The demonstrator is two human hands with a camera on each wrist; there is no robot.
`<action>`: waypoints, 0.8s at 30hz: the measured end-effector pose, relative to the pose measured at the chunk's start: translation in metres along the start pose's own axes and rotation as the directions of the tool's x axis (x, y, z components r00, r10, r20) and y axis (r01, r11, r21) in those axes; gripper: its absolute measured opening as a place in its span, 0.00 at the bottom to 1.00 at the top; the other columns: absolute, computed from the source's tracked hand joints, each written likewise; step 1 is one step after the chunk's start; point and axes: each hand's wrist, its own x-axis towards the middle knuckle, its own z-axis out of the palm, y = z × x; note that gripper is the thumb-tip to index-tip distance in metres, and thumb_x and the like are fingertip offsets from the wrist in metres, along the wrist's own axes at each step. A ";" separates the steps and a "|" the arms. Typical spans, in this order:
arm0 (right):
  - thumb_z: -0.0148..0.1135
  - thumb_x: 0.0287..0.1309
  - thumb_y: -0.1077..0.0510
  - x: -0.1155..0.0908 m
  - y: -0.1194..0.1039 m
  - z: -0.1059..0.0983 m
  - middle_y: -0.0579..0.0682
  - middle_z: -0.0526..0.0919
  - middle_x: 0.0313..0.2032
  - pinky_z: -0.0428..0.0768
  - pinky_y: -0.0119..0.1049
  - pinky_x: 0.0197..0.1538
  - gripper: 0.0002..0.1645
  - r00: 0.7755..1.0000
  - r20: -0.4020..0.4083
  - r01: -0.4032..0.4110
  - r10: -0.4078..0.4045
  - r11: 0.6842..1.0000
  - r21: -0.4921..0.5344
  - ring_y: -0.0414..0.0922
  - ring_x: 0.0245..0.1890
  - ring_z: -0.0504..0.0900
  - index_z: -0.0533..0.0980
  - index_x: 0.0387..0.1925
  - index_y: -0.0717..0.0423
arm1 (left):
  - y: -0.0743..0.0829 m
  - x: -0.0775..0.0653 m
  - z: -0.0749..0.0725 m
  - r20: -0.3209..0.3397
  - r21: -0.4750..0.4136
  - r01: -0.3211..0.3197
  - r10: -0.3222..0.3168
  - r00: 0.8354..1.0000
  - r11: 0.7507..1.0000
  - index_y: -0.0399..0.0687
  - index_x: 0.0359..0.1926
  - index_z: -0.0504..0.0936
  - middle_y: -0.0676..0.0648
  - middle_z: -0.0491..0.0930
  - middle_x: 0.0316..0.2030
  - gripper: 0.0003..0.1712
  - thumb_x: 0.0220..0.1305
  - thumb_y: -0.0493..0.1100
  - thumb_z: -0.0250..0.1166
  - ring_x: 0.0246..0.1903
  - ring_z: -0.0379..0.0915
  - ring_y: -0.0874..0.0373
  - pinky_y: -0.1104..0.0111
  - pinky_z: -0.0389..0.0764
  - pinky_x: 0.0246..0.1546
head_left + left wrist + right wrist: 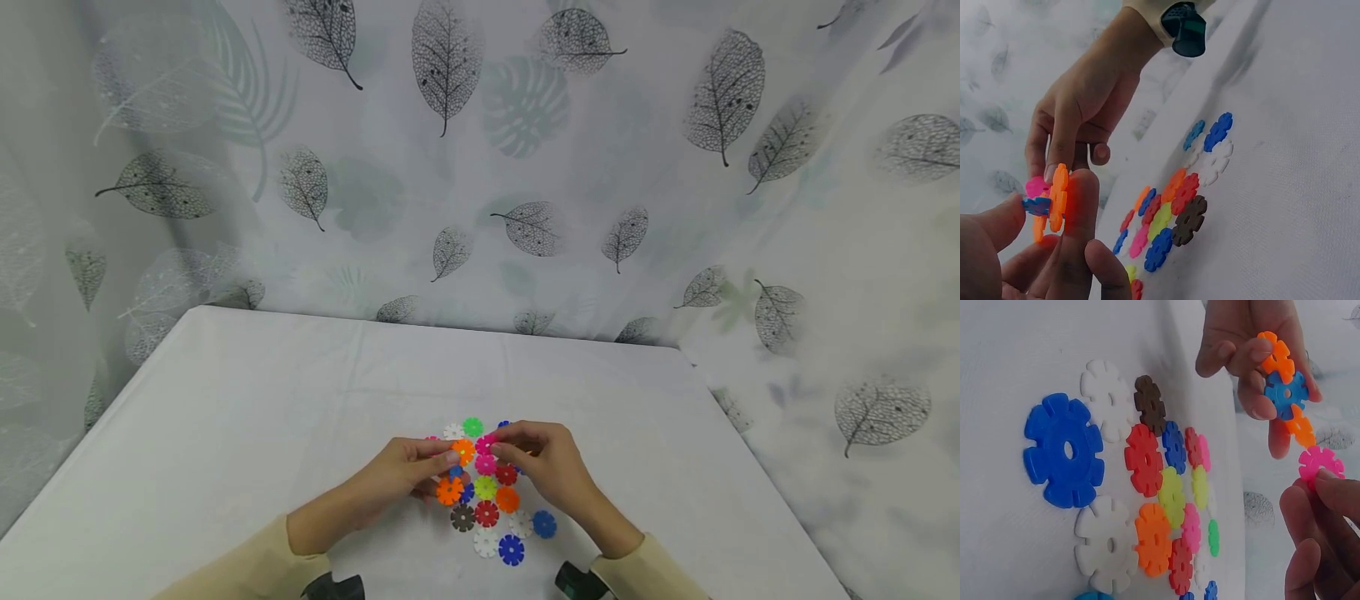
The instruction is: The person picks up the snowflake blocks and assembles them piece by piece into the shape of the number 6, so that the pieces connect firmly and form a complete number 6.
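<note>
My left hand [390,482] grips a short chain of notched plastic discs. In the right wrist view the chain shows an orange disc [1280,361], a blue disc [1298,395] slotted at an angle to it, and a second orange disc [1300,428] on the far side. Between thumb and fingertips, my right hand [553,462] pinches a pink disc [1321,460], its rim right at the edge of the second orange disc. From the left wrist, the pink disc [1036,186] is partly hidden behind the orange one.
Loose notched discs lie flat on the white table [300,392] beneath and in front of the hands: a brown disc [1149,405], a dark blue disc [1054,450], a white disc [1094,544] and several others. A leaf-patterned curtain [480,183] hangs behind the table.
</note>
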 end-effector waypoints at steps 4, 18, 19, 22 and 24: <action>0.70 0.64 0.56 0.000 0.000 0.000 0.44 0.88 0.37 0.86 0.47 0.39 0.07 1.000 0.000 0.007 -0.007 1.000 0.006 0.49 0.33 0.88 0.86 0.43 0.50 | 0.000 0.000 0.000 0.026 -0.020 0.005 -0.004 1.000 1.000 0.35 0.64 0.77 0.47 0.86 0.40 0.31 0.73 0.54 0.62 0.32 0.82 0.55 0.63 0.84 0.40; 0.71 0.63 0.56 -0.002 0.000 0.005 0.45 0.88 0.37 0.86 0.48 0.39 0.07 1.000 -0.009 0.028 -0.027 0.998 0.057 0.55 0.33 0.88 0.85 0.42 0.52 | 0.000 -0.001 0.002 0.062 -0.067 0.009 -0.004 0.998 0.998 0.33 0.66 0.75 0.42 0.87 0.44 0.32 0.72 0.52 0.63 0.37 0.84 0.53 0.63 0.84 0.44; 0.71 0.63 0.57 -0.002 0.001 0.006 0.45 0.88 0.36 0.86 0.48 0.39 0.07 1.000 -0.015 0.028 -0.027 0.998 0.060 0.55 0.33 0.88 0.85 0.42 0.52 | 0.001 -0.001 0.003 0.064 -0.067 0.010 -0.006 0.998 0.998 0.33 0.65 0.75 0.43 0.87 0.43 0.31 0.72 0.52 0.64 0.37 0.84 0.54 0.63 0.84 0.44; 0.71 0.63 0.57 -0.003 0.001 0.009 0.44 0.88 0.36 0.86 0.47 0.38 0.06 0.999 -0.043 0.033 -0.030 0.998 0.063 0.55 0.31 0.87 0.86 0.41 0.51 | 0.005 -0.002 0.004 0.068 -0.067 0.012 -0.007 0.998 0.998 0.33 0.65 0.76 0.43 0.87 0.44 0.30 0.72 0.50 0.64 0.36 0.84 0.54 0.64 0.84 0.44; 0.71 0.62 0.57 -0.004 0.001 0.010 0.44 0.88 0.35 0.86 0.47 0.37 0.06 0.997 -0.061 0.043 -0.039 0.997 0.068 0.54 0.30 0.87 0.86 0.41 0.51 | 0.007 -0.003 0.004 0.072 -0.068 0.006 -0.001 0.997 0.998 0.32 0.64 0.76 0.42 0.87 0.45 0.29 0.72 0.49 0.64 0.38 0.85 0.53 0.64 0.84 0.44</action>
